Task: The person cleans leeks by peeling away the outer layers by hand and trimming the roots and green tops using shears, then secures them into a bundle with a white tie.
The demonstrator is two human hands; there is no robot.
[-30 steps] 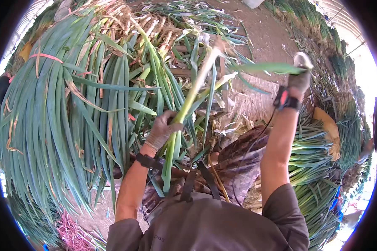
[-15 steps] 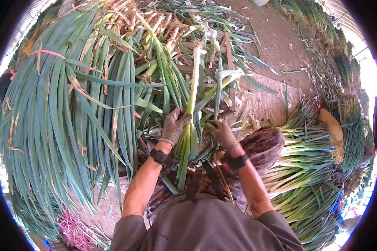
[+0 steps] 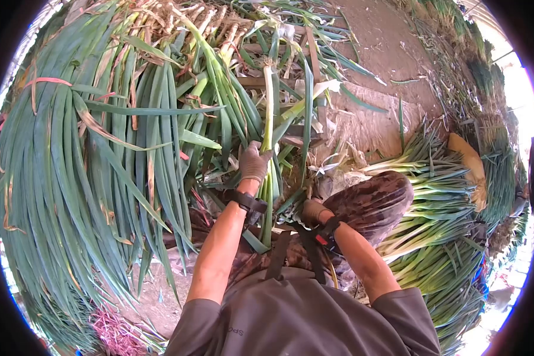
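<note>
Wrapped round the stem of a green onion point(image 3: 269, 107), my gloved left hand point(image 3: 254, 162) holds it upright in the view, its white end and roots at the top and its leaves hanging toward my lap. My gloved right hand point(image 3: 315, 209) is lower and to the right, beside my raised knee, with its fingers curled. Whatever it may hold is hidden. Large bundles of long green onions point(image 3: 59, 178), tied with a pink band point(image 3: 48, 80), lie to the left of my hands.
Peeled green onions point(image 3: 433, 207) are piled on the right beside my knee point(image 3: 374, 204). A wooden frame point(image 3: 312, 53) with leaf scraps stands ahead. Pink ties point(image 3: 115, 332) lie at the lower left, and more onion stacks point(image 3: 497, 160) line the far right.
My right hand has moved down and closer to my lap, away from the onion. My left hand has shifted slightly up the stem, and the whole view has shifted a little.
</note>
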